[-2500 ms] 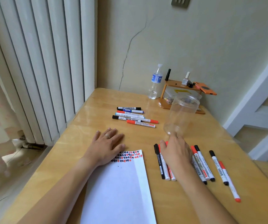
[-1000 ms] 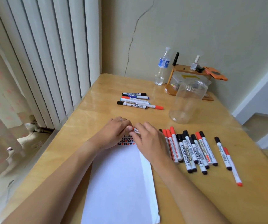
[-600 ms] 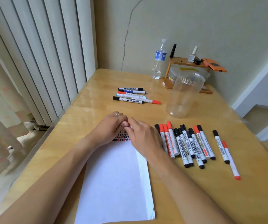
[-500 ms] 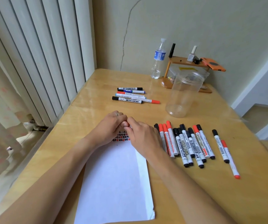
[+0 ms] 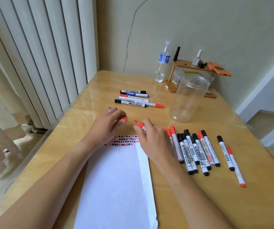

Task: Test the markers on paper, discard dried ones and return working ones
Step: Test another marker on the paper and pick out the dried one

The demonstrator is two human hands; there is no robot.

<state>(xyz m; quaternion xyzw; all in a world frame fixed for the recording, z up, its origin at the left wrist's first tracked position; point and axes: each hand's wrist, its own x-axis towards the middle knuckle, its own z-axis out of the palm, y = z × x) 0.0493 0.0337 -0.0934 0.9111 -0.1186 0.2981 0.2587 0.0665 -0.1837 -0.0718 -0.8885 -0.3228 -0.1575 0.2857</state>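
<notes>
I pinch an uncapped red marker (image 5: 139,125) in my right hand (image 5: 152,139), its tip pointing up and left above the top edge of the paper (image 5: 116,179), while my left hand (image 5: 107,125) pinches its red cap (image 5: 123,119) just beside it. To my right a row of markers (image 5: 192,149) lies on the counter (image 5: 199,195). A smaller group of markers (image 5: 136,100) lies farther back, near the clear jar (image 5: 188,100).

The wooden counter (image 5: 90,162) carries a white sheet of paper (image 5: 116,187), a row of markers (image 5: 192,149) to its right, and five or so more markers (image 5: 134,99) farther back. An empty clear jar (image 5: 187,100), a water bottle (image 5: 162,63) and a small wooden rack (image 5: 192,66) stand near the wall.
</notes>
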